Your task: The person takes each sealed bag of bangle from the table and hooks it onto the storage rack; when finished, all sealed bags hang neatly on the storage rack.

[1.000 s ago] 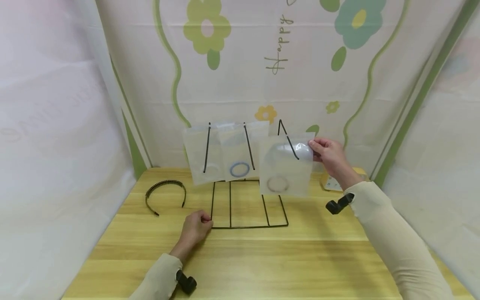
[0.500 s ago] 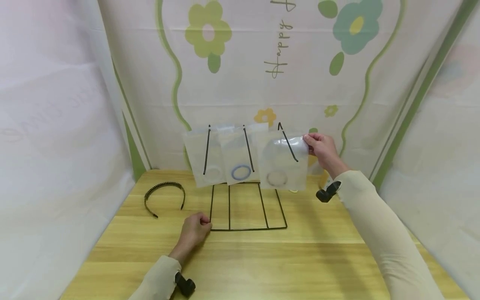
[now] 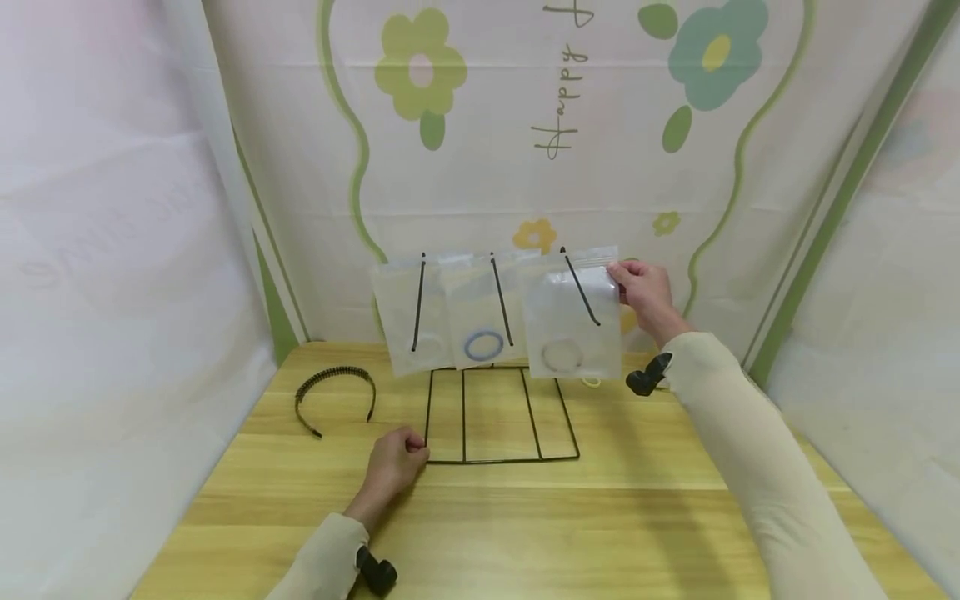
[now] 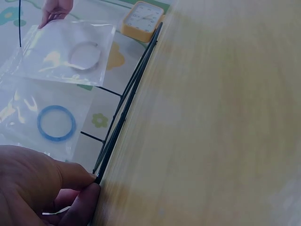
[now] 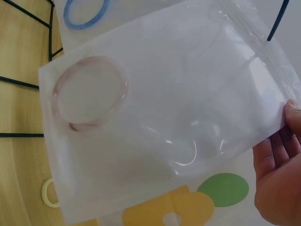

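My right hand pinches the upper right edge of a clear zip bag that holds a pinkish bangle. This bag hangs at the right hook of a black wire rack, near the hook's rear. On the middle hook is a second bag with a blue bangle. A third bag, with a pale ring inside, hangs on the left hook. My left hand pinches the front left corner of the rack's base between thumb and finger, seen close in the left wrist view.
A dark headband lies on the wooden table, left of the rack. Behind the right bag is a yellow clock. A small pale yellow ring lies near the rack's right side. Printed cloth walls surround the table.
My right hand has moved left and slightly up, sliding the right bag back along its hook. The bag now hangs level with the other two. My left hand has stayed at the rack corner.
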Tool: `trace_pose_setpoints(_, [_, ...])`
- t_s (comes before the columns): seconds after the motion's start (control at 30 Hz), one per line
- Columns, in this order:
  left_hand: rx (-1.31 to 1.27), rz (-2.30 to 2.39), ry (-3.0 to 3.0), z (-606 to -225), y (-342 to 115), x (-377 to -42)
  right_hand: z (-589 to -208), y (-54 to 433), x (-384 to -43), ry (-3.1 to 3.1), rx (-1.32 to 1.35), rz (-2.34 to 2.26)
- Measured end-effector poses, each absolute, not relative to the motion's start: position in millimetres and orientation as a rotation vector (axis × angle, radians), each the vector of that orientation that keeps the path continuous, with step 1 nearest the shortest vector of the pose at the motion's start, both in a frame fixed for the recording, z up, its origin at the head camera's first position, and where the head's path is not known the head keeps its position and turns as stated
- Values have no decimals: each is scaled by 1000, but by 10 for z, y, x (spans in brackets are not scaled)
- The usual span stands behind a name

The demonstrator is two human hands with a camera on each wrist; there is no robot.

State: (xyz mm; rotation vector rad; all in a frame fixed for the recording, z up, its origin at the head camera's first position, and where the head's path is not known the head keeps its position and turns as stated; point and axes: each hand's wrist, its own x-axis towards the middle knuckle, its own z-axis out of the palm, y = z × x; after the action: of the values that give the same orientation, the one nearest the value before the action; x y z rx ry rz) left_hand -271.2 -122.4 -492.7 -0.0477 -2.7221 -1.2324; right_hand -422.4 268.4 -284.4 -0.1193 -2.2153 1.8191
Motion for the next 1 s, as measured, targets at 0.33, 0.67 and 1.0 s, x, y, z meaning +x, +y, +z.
trace_pose_setpoints(0.33, [-51,-1219,-2726,-4939,-1214,-2701,-2890,2632,-4305,-2132,-176,1887])
trace_pose_setpoints(0.67, [-59,-1227,-2718,-4933,-1230,-2707,-2885,2619,-4339,-2247,-227,1770])
trace_pose_setpoints(1.0, [-59,-1227,-2725,-4940,-1238,-2726,-2905,2616,-4293,-2311,-28,1606])
